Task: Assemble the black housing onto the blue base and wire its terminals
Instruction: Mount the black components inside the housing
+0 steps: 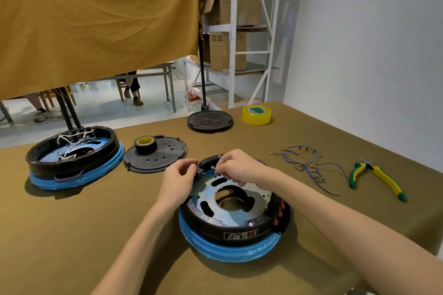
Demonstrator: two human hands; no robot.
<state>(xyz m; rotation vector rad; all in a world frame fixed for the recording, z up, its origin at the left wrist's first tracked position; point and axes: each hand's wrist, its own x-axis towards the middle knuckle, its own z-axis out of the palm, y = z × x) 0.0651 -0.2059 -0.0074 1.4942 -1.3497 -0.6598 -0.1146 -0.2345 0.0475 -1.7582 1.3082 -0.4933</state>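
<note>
A black ring housing (239, 230) sits on a blue base (230, 250) in front of me, with a metal plate (208, 189) inside it. At the housing's far rim, my left hand (178, 181) pinches a small black terminal block (199, 171). My right hand (236, 166) reaches over the same rim with curled fingers pinching something small at the brass terminals; what it holds is too small to tell. A bundle of blue wires (306, 165) with brass connectors lies on the table to the right.
A second black housing on a blue base (72, 163) with white wires stands at the left. A black cover (155, 158) carries a roll of black tape (145, 143). Another black disc (209, 120), a yellow tape roll (256, 114) and green-yellow pliers (376, 177) lie further back and right.
</note>
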